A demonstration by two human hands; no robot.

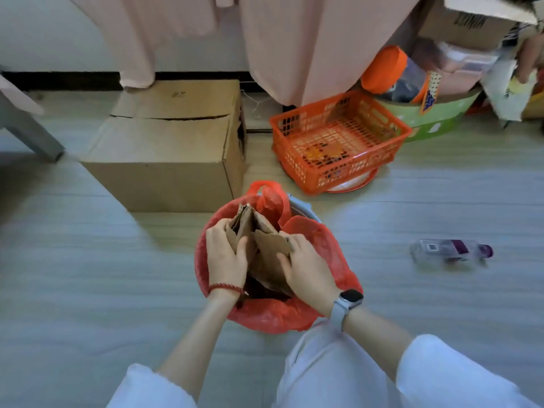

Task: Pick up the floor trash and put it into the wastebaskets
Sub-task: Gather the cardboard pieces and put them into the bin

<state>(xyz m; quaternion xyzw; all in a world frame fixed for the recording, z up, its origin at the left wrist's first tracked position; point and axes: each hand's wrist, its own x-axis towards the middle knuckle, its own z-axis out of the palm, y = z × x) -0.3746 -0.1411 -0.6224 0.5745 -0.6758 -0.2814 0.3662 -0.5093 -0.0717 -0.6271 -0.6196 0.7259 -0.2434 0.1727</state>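
Folded cardboard (259, 245): standing in red-lined wastebasket (326, 245), gripped on both sides by left hand (225, 251) and right hand (306, 267). Plastic bottle (450, 251): lying on floor, well right of wastebasket.

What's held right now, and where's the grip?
Folded cardboard, over the red-lined bin. Left hand grips its left edge, right hand its right edge, thumbs on the near face.
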